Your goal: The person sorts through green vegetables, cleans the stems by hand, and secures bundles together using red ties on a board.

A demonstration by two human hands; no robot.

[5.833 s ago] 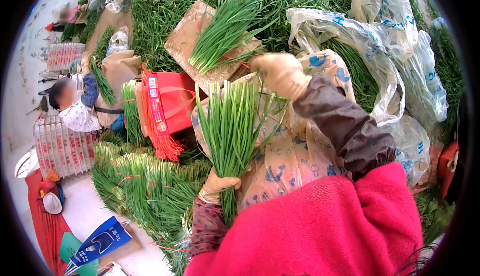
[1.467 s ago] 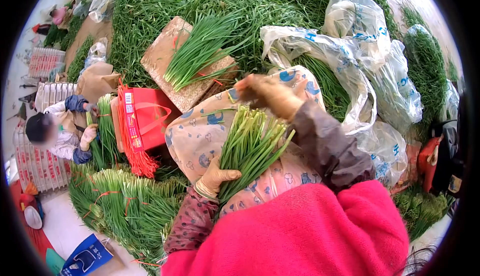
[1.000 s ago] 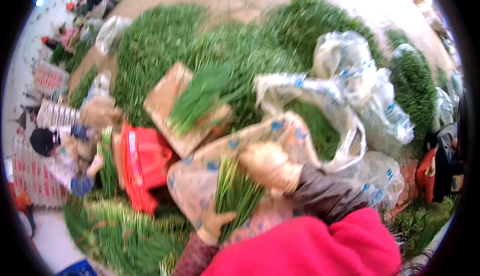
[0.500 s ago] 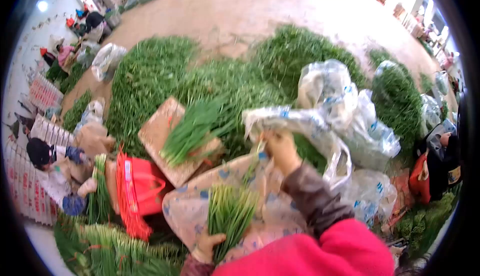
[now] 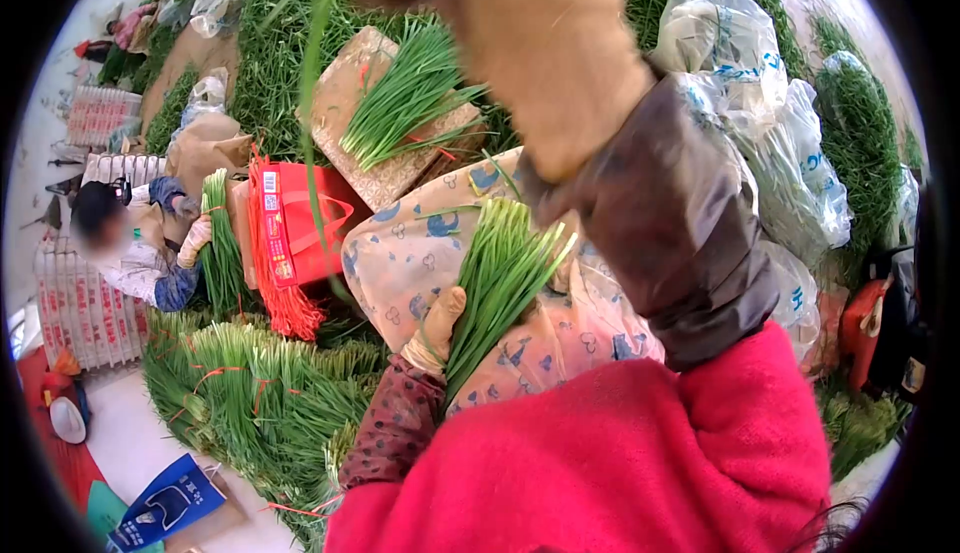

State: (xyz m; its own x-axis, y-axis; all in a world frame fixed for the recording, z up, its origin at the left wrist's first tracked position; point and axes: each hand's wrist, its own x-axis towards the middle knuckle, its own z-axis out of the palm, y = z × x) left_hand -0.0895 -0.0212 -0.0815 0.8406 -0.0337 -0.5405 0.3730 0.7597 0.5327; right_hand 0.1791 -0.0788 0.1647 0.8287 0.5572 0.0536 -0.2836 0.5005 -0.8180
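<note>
My left hand (image 5: 438,327), in a tan glove, is closed around a bunch of garlic chives (image 5: 500,288), pale cut ends up, over my lap. A plastic apron with blue prints (image 5: 400,263) covers my lap beneath it. My gloved right hand (image 5: 545,48) is raised close to the camera, blurred, its fingers partly cut off by the top edge. Beside those fingers a long green blade (image 5: 312,103) hangs in the air, smeared by motion; I cannot tell whether the fingers grip it. Another bunch of chives (image 5: 410,98) lies on a board (image 5: 340,88) ahead.
A red bag (image 5: 305,218) with red ties (image 5: 290,313) stands left of my lap. Tied chive bundles (image 5: 260,383) lie at lower left. A person (image 5: 145,238) sits at left, holding chives. Plastic bags (image 5: 740,63) stand at right, before heaps of loose greens (image 5: 860,143).
My right hand has risen from beside the bunch toward the camera, and a long blade now hangs near it. My left hand keeps its hold on the bunch. The view has tilted downward.
</note>
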